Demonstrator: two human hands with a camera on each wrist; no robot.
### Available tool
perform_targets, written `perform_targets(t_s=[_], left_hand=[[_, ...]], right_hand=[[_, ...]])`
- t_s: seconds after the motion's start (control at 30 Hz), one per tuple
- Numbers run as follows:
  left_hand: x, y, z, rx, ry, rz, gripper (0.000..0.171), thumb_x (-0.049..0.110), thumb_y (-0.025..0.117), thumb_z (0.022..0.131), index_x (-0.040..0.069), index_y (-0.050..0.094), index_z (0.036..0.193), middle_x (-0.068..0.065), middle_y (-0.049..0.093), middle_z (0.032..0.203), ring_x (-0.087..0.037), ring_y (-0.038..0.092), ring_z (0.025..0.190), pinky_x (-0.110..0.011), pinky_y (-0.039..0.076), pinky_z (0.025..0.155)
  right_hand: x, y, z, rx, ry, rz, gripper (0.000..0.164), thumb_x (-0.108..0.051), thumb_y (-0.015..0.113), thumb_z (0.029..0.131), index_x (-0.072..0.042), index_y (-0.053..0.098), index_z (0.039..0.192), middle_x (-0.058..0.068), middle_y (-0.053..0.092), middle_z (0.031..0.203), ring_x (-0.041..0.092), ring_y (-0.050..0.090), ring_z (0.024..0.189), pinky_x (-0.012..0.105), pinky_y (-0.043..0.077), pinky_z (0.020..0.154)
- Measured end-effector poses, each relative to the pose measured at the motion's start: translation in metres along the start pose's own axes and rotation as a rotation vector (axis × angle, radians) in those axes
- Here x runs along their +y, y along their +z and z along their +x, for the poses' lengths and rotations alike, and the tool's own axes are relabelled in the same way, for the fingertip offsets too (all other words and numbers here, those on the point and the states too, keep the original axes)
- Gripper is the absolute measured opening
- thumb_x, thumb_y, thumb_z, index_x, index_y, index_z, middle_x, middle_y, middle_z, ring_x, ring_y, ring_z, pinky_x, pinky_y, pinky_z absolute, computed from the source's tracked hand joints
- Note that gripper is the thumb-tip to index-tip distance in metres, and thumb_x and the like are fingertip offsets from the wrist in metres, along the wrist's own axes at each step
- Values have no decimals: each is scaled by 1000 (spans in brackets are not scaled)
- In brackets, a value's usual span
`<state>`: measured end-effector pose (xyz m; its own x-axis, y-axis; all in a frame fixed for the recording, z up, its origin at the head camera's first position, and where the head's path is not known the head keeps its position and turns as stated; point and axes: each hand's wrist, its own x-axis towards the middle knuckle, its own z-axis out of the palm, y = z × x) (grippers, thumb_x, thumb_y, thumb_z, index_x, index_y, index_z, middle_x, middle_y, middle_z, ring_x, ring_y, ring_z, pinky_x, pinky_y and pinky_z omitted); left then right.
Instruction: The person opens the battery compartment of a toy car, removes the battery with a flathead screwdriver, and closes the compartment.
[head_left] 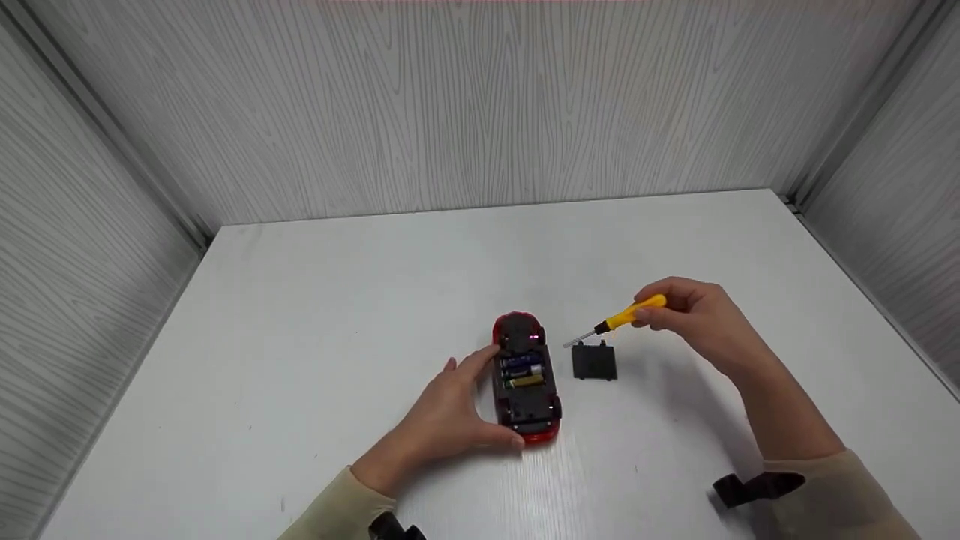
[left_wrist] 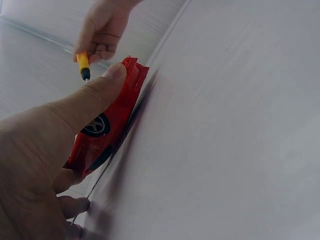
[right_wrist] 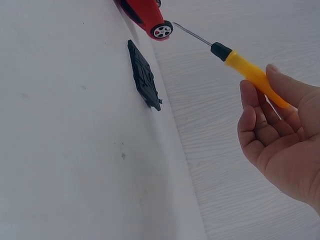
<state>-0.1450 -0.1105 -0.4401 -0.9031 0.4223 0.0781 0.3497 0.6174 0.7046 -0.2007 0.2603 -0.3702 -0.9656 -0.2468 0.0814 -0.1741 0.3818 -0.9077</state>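
A red toy car (head_left: 531, 403) lies upside down on the table, its dark underside facing up. Batteries (head_left: 525, 381) sit side by side in its uncovered compartment. My left hand (head_left: 442, 420) grips the car from the left, thumb at the near end and fingers along the side. In my right hand (head_left: 705, 322) is a screwdriver (head_left: 622, 316) with a yellow handle, pinched between thumb and fingers. Its metal tip points down and left, over the table between the car and a black battery cover (head_left: 594, 363). That cover lies flat, just right of the car.
The white table (head_left: 337, 300) is bounded by a grey wood-grain panel (head_left: 465, 112) at the back. Similar panels stand at the left (head_left: 90, 187) and right (head_left: 892, 187). Black straps with small mounts are on both sleeves.
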Motion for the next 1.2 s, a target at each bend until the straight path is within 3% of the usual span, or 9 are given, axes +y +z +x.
perform_targets(t_s=[0.3,0.5,0.67,0.87,1.03,1.2], left_hand=[[2,-2,4,-9,-35,-8,132,58,101,59,17,35,166,-3,44,165,-31,37,153,-51,16,129],[1,-5,2,1,-40,-13,132,58,101,58,17,36,166,-3,45,165,-35,36,154,-54,17,128],[0,-7,1,4,-40,-11,133,60,101,58,17,36,166,-4,45,165,-37,36,153,-56,18,128],[1,-8,-1,6,-42,-6,132,58,101,59,18,36,166,-3,45,165,-35,37,153,-55,18,128],[1,-5,-1,4,-33,-4,132,59,101,59,17,36,166,-4,46,164,-28,40,152,-52,15,129],[3,-3,-2,-4,-29,-5,131,61,100,60,16,36,165,-4,45,165,-32,39,152,-53,16,129]], right_hand=[[10,-6,8,81,6,17,33,-26,78,99,-3,74,123,10,76,113,26,73,103,25,58,90],[21,-12,22,132,102,-32,41,-36,80,97,-9,74,127,6,75,120,32,68,113,24,56,94],[32,-22,37,119,177,-38,48,-40,78,98,-9,70,134,9,69,130,32,63,120,23,54,97],[48,-28,51,73,194,-20,45,-34,77,100,-9,69,136,10,65,136,27,58,120,18,52,95],[59,-31,55,70,173,-119,39,-30,80,98,-9,73,130,11,67,129,25,52,111,20,50,88],[66,-35,56,53,194,-208,34,-22,80,97,-9,75,129,13,69,131,29,52,118,31,44,95]])
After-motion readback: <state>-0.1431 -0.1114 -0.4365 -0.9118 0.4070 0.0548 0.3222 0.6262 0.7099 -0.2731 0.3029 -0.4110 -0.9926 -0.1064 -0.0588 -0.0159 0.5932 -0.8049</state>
